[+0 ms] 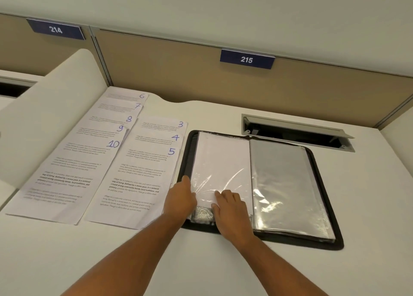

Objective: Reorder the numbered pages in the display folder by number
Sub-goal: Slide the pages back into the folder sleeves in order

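Open folder (317, 208) on surface (223, 269): a blank sheet (221, 161) is pressed in its sleeve by flat left hand (181, 197) and right hand (230, 208).

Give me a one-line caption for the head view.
Both hands press a sleeve of the open display folder; pages 3–10 fanned alongside.

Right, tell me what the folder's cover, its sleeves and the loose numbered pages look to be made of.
Folder cover: looks like black fabric or soft synthetic, matte, with rounded padded-looking edges; the exact material is unclear.
Sleeves: clear glossy plastic film, shown by wrinkles and bright glare.
Numbered pages: plain white matte paper, printed text with handwritten blue numerals, lying flat and overlapped on the desk.
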`<state>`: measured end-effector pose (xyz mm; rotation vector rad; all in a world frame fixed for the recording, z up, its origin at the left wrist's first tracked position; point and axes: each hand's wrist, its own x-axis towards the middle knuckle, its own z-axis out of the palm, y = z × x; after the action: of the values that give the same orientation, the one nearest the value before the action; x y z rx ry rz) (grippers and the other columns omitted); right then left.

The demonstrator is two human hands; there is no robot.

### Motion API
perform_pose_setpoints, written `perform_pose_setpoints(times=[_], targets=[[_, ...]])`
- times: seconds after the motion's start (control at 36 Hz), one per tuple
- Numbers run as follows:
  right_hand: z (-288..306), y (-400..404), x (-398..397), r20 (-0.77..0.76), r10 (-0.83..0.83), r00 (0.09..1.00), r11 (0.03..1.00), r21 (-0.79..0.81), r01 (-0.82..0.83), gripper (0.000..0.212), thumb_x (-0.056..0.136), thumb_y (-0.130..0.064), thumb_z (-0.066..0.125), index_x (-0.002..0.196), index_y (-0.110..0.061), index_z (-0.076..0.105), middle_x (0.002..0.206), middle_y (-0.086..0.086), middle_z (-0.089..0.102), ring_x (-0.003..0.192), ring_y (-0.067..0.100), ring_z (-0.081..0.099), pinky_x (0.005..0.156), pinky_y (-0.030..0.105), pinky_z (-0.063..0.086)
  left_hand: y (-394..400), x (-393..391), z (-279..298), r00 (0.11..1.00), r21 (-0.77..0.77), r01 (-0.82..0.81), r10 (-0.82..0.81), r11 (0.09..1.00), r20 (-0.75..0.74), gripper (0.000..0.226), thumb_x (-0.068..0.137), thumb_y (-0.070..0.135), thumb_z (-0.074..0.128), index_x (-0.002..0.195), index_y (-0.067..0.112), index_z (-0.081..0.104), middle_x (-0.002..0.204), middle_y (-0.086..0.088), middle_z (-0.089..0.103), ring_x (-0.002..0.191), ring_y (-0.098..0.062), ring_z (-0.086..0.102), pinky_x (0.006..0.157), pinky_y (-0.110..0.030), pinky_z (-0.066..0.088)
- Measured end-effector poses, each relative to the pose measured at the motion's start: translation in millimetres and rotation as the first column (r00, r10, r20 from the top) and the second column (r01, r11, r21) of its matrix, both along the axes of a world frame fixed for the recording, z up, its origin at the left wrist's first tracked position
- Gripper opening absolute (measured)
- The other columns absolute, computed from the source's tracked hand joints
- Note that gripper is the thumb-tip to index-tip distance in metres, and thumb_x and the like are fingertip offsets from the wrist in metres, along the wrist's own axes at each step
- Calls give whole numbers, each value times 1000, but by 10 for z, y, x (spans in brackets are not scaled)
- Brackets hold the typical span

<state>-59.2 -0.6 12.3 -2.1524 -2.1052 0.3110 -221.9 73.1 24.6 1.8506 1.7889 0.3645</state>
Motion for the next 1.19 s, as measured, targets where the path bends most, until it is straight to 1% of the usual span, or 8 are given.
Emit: perform_pose_setpoints(times=[0.11, 0.19, 0.31, 0.5, 0.69, 0.86, 1.0, 1.19], targets=[[-28, 143, -22, 56, -12, 998, 998, 61, 9, 35, 105, -39, 42, 127, -20, 61, 119, 0, 60, 105, 22, 55, 86, 37, 50, 68, -17, 16, 997, 25, 45, -43, 999, -60, 23, 93, 22, 68, 102, 24, 47, 82, 8, 57, 71, -9, 58, 72, -20, 53], [21, 323, -47, 46, -38, 998, 998, 49, 36, 34, 105, -38, 40, 118, -19, 65, 113, 1, 61, 103, 21, 55, 86, 37, 50, 158, -74, 25, 996, 48, 53, -50, 997, -68, 20, 93, 23, 69, 95, 25, 49, 79, 9, 55, 70, -10, 57, 74, -20, 54], [164, 656, -101, -20, -41, 999, 999, 25, 41, 34, 107, -37, 41, 125, -17, 62, 120, 2, 61, 107, 20, 56, 92, 34, 47, 374, -211, 63, 998, 120, 44, -37, 992, -58, 14, 95, 24, 65, 93, 24, 51, 80, 10, 55, 71, -8, 56, 73, -21, 53], [368, 1463, -235, -114, -31, 993, 999, 7, 32, 37, 106, -34, 48, 138, -16, 56, 133, 5, 59, 118, 22, 56, 100, 35, 47, 1086, -602, 159, 995, 185, 58, -41, 981, -94, 15, 99, 23, 62, 113, 19, 60, 107, 4, 64, 88, -9, 56, 80, -21, 40], [521, 2206, -392, -232, -61, 971, 997, -50, 51, 45, 104, -30, 55, 146, -12, 50, 144, 8, 54, 131, 27, 52, 106, 37, 44, 1905, -1070, 237, 976, 195, 137, -98, 971, -195, 26, 95, 20, 66, 121, 17, 60, 118, 0, 60, 108, -19, 58, 93, -34, 51], [448, 2733, -471, -250, -82, 965, 994, -85, 63, 33, 101, -26, 59, 129, -9, 59, 126, 9, 61, 115, 28, 61, 89, 36, 52, 2485, -1286, 244, 968, 166, 133, -92, 977, -234, 36, 96, 22, 67, 130, 16, 58, 132, -1, 57, 123, -21, 52, 102, -38, 46], [402, 3080, -538, -275, -79, 958, 994, -99, 53, 43, 103, -27, 59, 141, -9, 52, 139, 10, 56, 122, 28, 58, 96, 36, 49, 2869, -1347, 188, 965, 131, 126, -92, 983, -244, 41, 98, 22, 65, 136, 15, 53, 139, -4, 54, 128, -24, 50, 106, -38, 42], [291, 3504, -623, -229, -54, 972, 993, -115, 28, 38, 103, -25, 59, 137, -10, 52, 136, 11, 56, 120, 27, 59, 93, 33, 48, 3298, -1393, 64, 948, 107, 166, -128, 980, -293, 48, 100, 19, 60, 145, 15, 47, 149, -5, 49, 135, -26, 46, 111, -42, 39]])
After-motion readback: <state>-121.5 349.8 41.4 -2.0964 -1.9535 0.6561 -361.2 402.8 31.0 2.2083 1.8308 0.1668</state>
